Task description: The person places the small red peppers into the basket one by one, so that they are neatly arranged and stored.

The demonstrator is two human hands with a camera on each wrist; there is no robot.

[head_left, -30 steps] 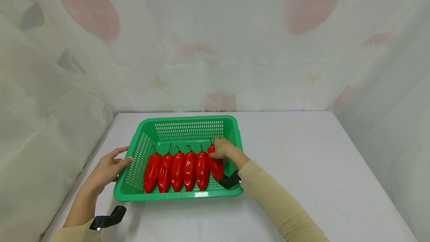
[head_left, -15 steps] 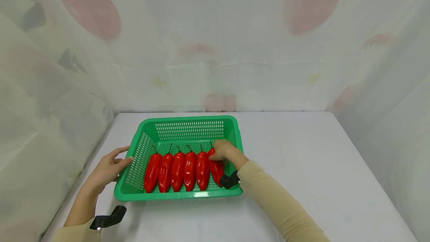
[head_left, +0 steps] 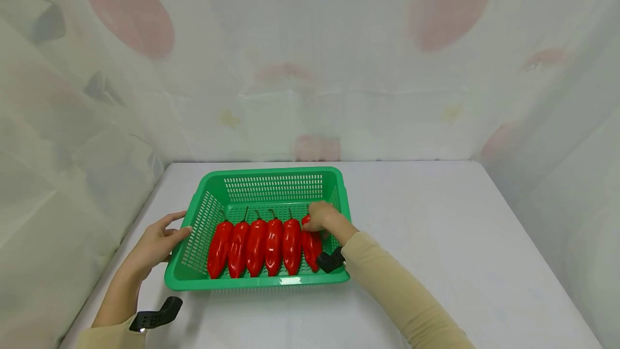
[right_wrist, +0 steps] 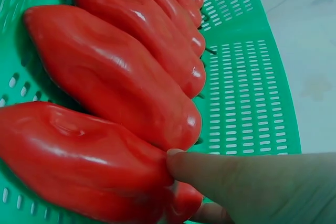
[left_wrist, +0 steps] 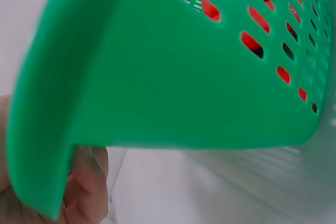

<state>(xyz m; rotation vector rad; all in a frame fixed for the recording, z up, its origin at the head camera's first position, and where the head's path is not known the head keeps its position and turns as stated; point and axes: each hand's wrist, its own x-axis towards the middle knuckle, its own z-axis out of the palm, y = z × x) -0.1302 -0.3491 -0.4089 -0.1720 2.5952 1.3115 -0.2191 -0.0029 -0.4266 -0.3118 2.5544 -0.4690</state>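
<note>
In the head view, a green plastic basket with slotted walls stands on the white table, slightly left of centre. My left hand holds its left rim, thumb on top and fingers outside. The left wrist view shows curled fingers below the basket rim. Inside, several red peppers lie side by side, stems toward the far wall. My right hand grips the rightmost pepper near its stem end. The right wrist view has my thumb pressing on that pepper; the other fingers are mostly hidden.
Beside the held pepper lies a neighbouring pepper. White table surface extends to the right of the basket. A pale patterned curtain hangs behind and along both sides.
The rightmost pepper has turned slightly: its stem end has shifted right and its tip toward me, so it lies straighter. My right hand moved slightly with it. The left hand and basket stayed almost still.
</note>
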